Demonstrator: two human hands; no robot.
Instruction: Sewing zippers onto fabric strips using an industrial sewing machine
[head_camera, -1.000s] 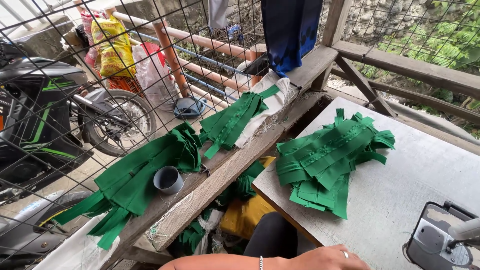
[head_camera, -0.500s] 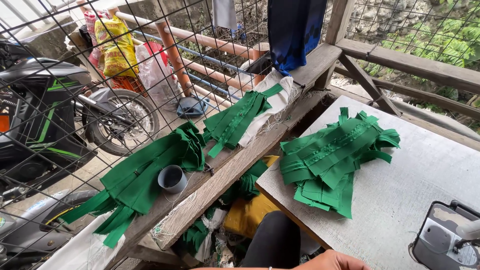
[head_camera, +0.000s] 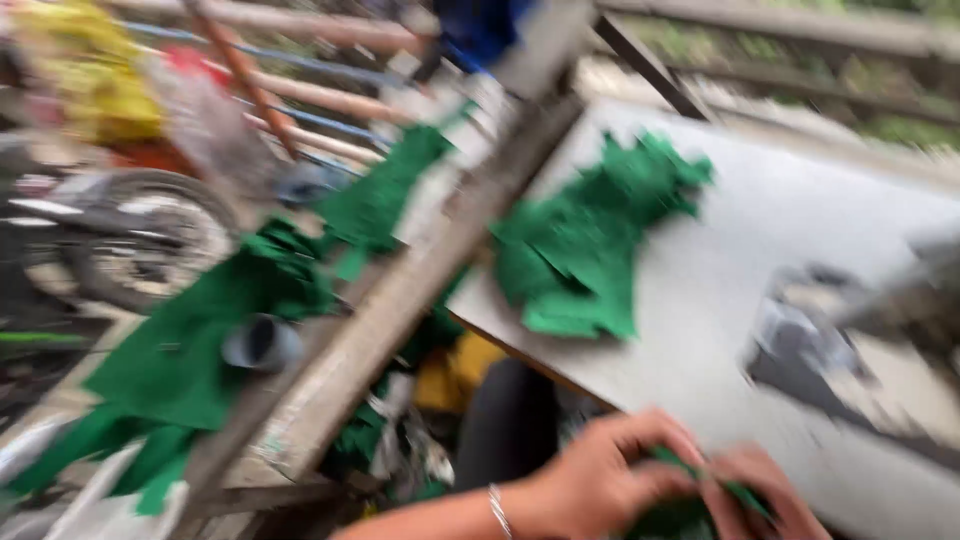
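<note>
The view is blurred by motion. My left hand (head_camera: 600, 470), with a thin bracelet on the wrist, and my right hand (head_camera: 760, 490) meet at the bottom edge, both pinching a small green fabric piece (head_camera: 690, 510) at the near edge of the grey table (head_camera: 740, 240). A pile of cut green fabric pieces (head_camera: 590, 240) lies further back on the table, apart from my hands. A sewing machine (head_camera: 850, 340) stands at the right, just beyond my right hand.
A wooden rail (head_camera: 400, 300) runs diagonally left of the table, draped with more green fabric (head_camera: 200, 340) and holding a small grey cup (head_camera: 262, 343). A motorbike wheel (head_camera: 140, 240) and wire fence lie beyond. Yellow cloth (head_camera: 455, 370) sits below the table.
The camera has swung down and right, blurring the picture. Both my hands have come up into view and closed on a green piece; before, only my left hand and forearm showed at the bottom edge.
</note>
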